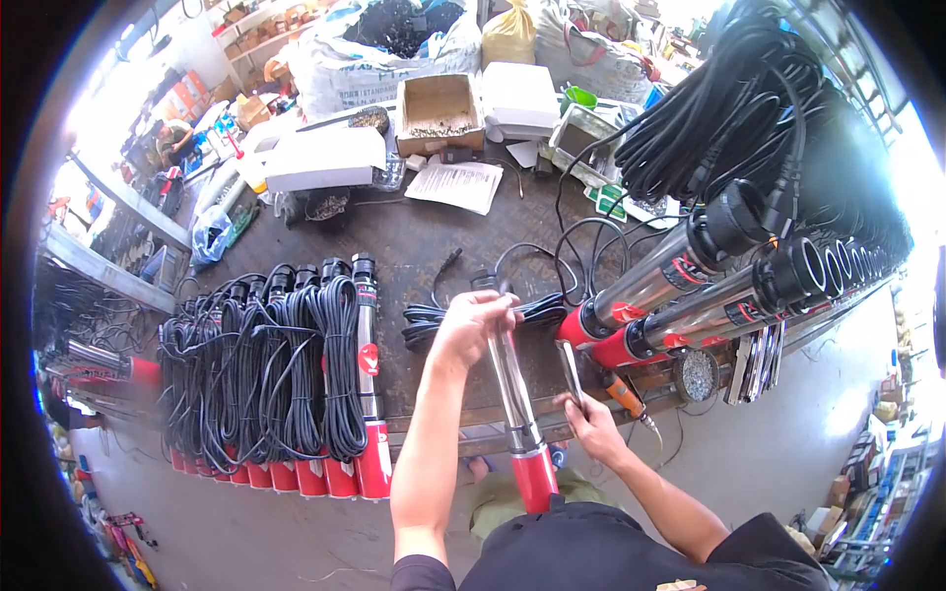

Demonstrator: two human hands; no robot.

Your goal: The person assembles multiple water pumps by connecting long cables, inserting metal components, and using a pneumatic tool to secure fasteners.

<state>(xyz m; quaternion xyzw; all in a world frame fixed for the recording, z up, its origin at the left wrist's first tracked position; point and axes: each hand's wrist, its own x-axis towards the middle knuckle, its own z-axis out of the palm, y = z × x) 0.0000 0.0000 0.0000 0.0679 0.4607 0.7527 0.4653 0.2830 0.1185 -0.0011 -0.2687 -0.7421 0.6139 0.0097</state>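
A slim steel pump (511, 384) with a red lower end slants from the bench edge down to my lap. At its upper end is my left hand (475, 325), its fingers closed in a pinch; a small dark bit shows at the fingertips, too small to name. To the right of the pump, my right hand (593, 430) grips a narrow shiny metal strip (569, 370) by its lower end, and the strip points upward. A tied coil of black cable (424, 325) lies on the bench behind my left hand, partly hidden by it.
Several red-and-steel pumps with black cable coils (266, 374) stand in a row at left. More steel pumps (670, 266) lean at right below a large cable bundle (724, 108). An orange tool (623, 394) sits by the bench edge. Papers (456, 185) and an open box (439, 108) lie farther back.
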